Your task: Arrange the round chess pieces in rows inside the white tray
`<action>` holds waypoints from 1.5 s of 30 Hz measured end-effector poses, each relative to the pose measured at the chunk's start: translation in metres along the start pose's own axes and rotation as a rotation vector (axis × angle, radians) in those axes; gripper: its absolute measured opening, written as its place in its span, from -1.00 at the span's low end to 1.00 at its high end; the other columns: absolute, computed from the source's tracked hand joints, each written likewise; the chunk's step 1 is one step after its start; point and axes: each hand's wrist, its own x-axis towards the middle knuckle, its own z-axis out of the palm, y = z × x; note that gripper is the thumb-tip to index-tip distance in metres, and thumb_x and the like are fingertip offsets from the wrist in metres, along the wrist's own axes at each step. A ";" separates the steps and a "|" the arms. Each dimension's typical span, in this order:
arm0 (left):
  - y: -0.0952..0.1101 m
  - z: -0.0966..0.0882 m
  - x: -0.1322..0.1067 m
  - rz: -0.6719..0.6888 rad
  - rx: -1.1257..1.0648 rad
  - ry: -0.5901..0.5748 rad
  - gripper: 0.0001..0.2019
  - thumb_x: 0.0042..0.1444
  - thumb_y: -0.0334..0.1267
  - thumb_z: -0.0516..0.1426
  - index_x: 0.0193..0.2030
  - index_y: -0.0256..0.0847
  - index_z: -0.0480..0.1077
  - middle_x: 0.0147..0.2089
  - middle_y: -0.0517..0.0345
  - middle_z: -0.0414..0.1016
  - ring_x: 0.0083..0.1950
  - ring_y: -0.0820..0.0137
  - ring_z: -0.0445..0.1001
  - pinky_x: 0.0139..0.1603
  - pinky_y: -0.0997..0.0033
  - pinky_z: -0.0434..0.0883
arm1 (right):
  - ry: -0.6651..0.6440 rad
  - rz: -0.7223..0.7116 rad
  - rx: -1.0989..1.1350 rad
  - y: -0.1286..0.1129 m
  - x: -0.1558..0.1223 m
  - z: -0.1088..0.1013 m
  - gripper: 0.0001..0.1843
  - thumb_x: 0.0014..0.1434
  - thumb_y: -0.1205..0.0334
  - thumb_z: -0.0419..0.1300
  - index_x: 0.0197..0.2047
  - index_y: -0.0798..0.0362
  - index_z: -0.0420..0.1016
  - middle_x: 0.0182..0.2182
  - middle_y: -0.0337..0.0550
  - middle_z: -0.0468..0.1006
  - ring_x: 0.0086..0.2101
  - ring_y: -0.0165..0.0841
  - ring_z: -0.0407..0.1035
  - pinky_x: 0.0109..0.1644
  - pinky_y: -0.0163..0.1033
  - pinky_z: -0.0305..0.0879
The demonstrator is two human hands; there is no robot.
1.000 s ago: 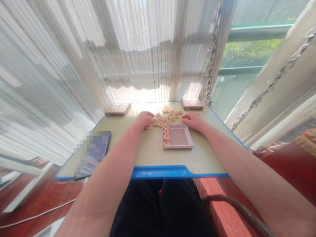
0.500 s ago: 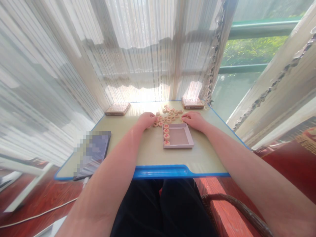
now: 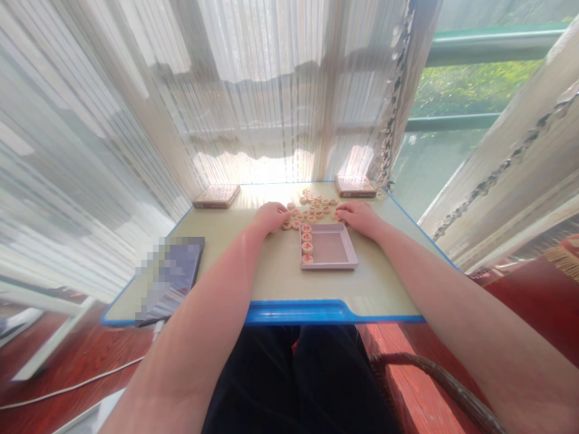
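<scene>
Several round wooden chess pieces [image 3: 313,208] with red marks lie scattered on the small table [image 3: 280,283]. A shallow pale square tray [image 3: 329,250] sits in front of them with a column of pieces [image 3: 307,243] along its left wall. My left hand [image 3: 270,216] rests curled at the left edge of the pile, fingers closed over pieces there. My right hand [image 3: 357,215] lies at the pile's right side, just beyond the tray's far right corner, fingers bent onto a piece.
A flat wooden box [image 3: 217,196] lies at the table's far left and another box [image 3: 355,185] at the far right. A dark blurred-out flat object [image 3: 172,277] lies at the near left. Sheer curtains [image 3: 253,90] hang close behind. A wicker rim [image 3: 429,380] shows by my right forearm.
My left hand has slid a little to the right, covering the lone piece that lay to its left. My right hand has barely moved. The view has shifted slightly.
</scene>
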 end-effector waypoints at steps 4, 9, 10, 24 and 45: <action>0.000 0.000 -0.001 -0.081 -0.134 0.003 -0.72 0.01 -0.15 0.09 -0.20 -0.21 0.49 -0.39 0.11 0.50 -0.50 0.44 0.36 -0.51 0.49 0.27 | 0.026 0.024 0.057 0.001 0.001 -0.001 -0.64 0.15 0.14 0.00 -0.22 0.07 0.58 -0.22 -0.06 0.57 -0.12 -0.22 0.37 0.03 -0.16 0.19; -0.003 0.000 0.002 -0.158 -0.296 0.000 -0.74 -0.04 -0.27 0.11 -0.19 -0.20 0.51 -0.30 0.08 0.50 -0.49 0.48 0.32 -0.56 0.52 0.24 | 0.017 0.018 0.035 0.000 -0.001 -0.001 -0.66 0.14 0.11 0.03 -0.23 0.06 0.58 -0.25 -0.10 0.57 -0.15 -0.24 0.38 0.00 -0.17 0.21; -0.004 0.000 0.003 -0.166 -0.323 -0.002 -0.74 -0.05 -0.30 0.11 -0.19 -0.20 0.51 -0.27 0.07 0.51 -0.47 0.47 0.33 -0.56 0.52 0.23 | 0.012 0.008 0.021 0.000 -0.001 -0.001 -0.67 0.12 0.10 0.06 -0.23 0.06 0.59 -0.24 -0.10 0.57 -0.15 -0.25 0.38 0.01 -0.17 0.20; -0.006 -0.002 0.005 -0.231 -0.450 0.009 -0.62 -0.15 -0.35 0.11 -0.11 -0.18 0.45 -0.12 0.01 0.53 -0.25 0.35 0.44 -0.46 0.48 0.31 | 0.100 0.110 0.172 -0.003 -0.003 -0.003 -0.68 -0.04 0.06 0.22 -0.26 0.09 0.57 -0.37 -0.12 0.57 -0.25 -0.26 0.41 -0.12 -0.23 0.27; -0.001 -0.002 0.001 -0.195 -0.444 0.018 -0.74 -0.16 -0.33 0.14 -0.26 -0.22 0.50 -0.28 0.05 0.52 -0.35 0.39 0.37 -0.54 0.51 0.24 | -0.339 -0.255 0.087 -0.045 -0.038 -0.024 -0.81 -0.09 0.02 0.31 -0.38 -0.11 0.62 0.32 -0.41 -0.03 0.30 -0.04 -0.35 0.32 0.11 -0.29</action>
